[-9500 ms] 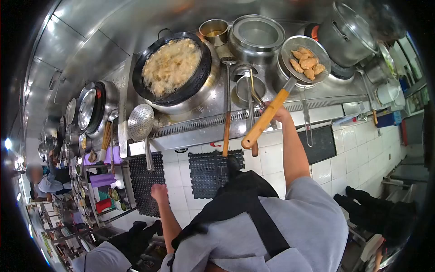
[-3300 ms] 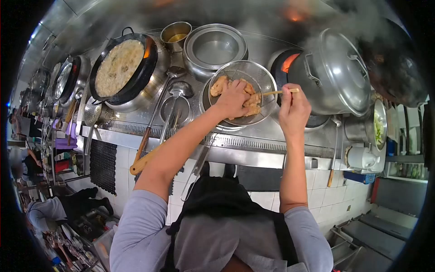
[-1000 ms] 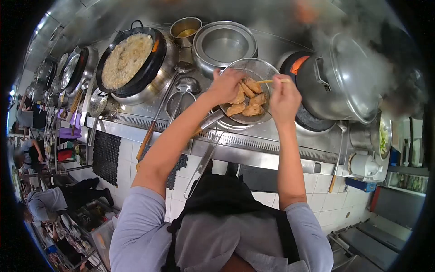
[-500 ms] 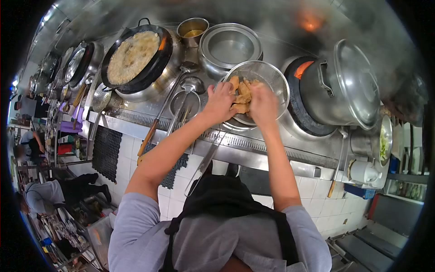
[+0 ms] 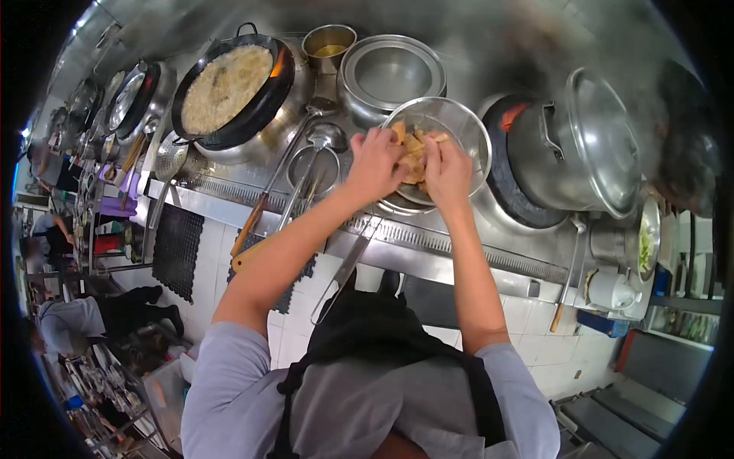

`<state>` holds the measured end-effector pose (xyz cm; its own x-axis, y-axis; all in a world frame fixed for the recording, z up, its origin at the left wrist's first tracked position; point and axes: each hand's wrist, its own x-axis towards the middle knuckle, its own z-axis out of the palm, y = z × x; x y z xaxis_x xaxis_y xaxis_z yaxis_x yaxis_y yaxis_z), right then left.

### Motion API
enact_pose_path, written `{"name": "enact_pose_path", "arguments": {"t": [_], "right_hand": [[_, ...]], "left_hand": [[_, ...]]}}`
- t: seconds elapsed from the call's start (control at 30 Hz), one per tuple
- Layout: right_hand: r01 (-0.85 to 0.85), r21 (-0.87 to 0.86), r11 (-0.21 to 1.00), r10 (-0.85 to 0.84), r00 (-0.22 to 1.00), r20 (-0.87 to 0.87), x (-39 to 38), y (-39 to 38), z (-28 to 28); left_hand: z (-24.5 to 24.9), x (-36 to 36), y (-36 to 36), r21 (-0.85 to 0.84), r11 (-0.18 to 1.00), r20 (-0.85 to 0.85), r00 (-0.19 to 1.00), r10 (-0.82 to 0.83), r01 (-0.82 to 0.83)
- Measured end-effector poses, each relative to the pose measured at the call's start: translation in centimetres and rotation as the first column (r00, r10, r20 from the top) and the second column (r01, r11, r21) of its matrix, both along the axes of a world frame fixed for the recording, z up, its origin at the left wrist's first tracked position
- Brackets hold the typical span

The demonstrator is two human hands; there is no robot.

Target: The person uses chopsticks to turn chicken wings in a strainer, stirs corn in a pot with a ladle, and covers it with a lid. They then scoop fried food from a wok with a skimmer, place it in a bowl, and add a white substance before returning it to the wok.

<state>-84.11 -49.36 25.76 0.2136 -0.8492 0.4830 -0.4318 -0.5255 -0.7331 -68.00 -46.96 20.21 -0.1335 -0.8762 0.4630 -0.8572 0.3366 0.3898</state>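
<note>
Golden-brown pieces of fried food (image 5: 414,159) lie together in a round wire-mesh strainer (image 5: 480,139) with a long handle toward my body. My left hand (image 5: 376,166) reaches over the strainer's near left side, its fingers curled against the pieces. Between the thumb and fingers of my right hand (image 5: 449,170) a small piece of fried food (image 5: 440,138) is pinched at the top of the heap. Under the strainer sits a round metal vessel, mostly hidden by it and my hands.
At the left, a black wok (image 5: 264,122) holds bubbling oil. Behind the strainer stand a steel pot (image 5: 348,76) and a small metal container (image 5: 310,43). A large lidded pot (image 5: 535,183) sits on the right burner. Ladles (image 5: 327,136) lie left of my hands; co-workers (image 5: 76,317) are at far left.
My right hand, blurred before, is now sharper and pinches a piece at the top of the heap. My left hand stays on the pieces with its fingers slightly shifted.
</note>
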Motion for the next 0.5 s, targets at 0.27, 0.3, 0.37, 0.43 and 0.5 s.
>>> {"name": "enact_pose_path", "arguments": {"t": [0.27, 0.3, 0.37, 0.43, 0.5], "right_hand": [[0.042, -0.011, 0.999, -0.042, 0.999, -0.002, -1.8, 3.0, -2.6], [0.027, -0.018, 0.999, -0.028, 0.999, -0.032, -1.2, 2.8, -2.7], [0.055, -0.015, 0.998, -0.055, 0.997, -0.047, -2.2, 2.6, -2.3], [0.097, -0.022, 0.995, -0.097, 0.995, -0.006, -3.1, 2.8, -0.3], [0.147, -0.065, 0.987, -0.141, 0.985, 0.096, -3.6, 2.0, 1.4]], "left_hand": [[-1.4, 0.1, 0.1, 0.107, 0.994, 0.049, 0.999, 0.009, -0.014], [-1.3, 0.0, 0.2, 0.104, 0.995, 0.035, 0.999, -0.011, 0.007], [-1.1, 0.5, 0.2, 0.179, 0.982, 0.106, 0.991, -0.081, 0.061], [-1.2, 0.5, 0.6, 0.265, 0.962, 0.149, 0.982, -0.113, 0.071], [-1.2, 0.2, 0.4, 0.329, 0.944, 0.175, 0.98, -0.095, 0.033]]}}
